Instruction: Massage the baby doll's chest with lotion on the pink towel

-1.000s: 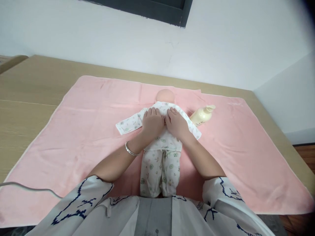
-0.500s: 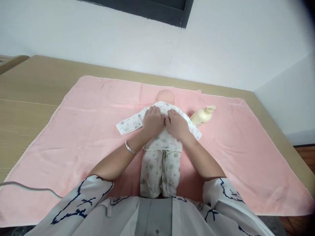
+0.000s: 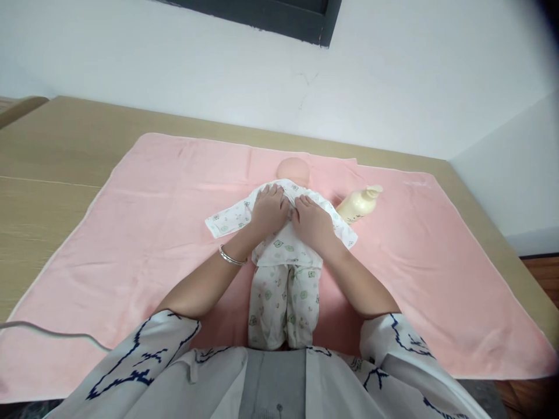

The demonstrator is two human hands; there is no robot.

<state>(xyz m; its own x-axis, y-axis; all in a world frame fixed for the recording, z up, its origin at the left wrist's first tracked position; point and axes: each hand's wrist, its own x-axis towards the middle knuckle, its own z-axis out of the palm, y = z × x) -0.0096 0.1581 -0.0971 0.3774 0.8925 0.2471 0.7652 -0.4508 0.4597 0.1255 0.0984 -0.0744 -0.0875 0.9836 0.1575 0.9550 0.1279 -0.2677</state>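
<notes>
A baby doll (image 3: 293, 171) in a white printed top (image 3: 283, 250) and matching trousers (image 3: 268, 302) lies face down, or with its face turned out of view, its bare head pointing away from me. Flat on the left of its upper back rests my left hand (image 3: 269, 212), fingers stretched out and a silver bangle on the wrist. My right hand (image 3: 313, 221) lies beside it on the right of the top, fingers extended. Both palms touch the cloth, and the thumbs come close together at the middle. Neither hand grips anything.
Right of the doll, a cream pump bottle (image 3: 360, 203) lies tilted on the pink blanket (image 3: 166, 192). Under the blanket is a wooden table (image 3: 52, 157) against a white wall. A grey cable (image 3: 56, 333) runs over the blanket at lower left.
My left hand has shifted slightly up and to the left on the doll's back. My right hand has stayed nearly in place, its fingers a little more bent.
</notes>
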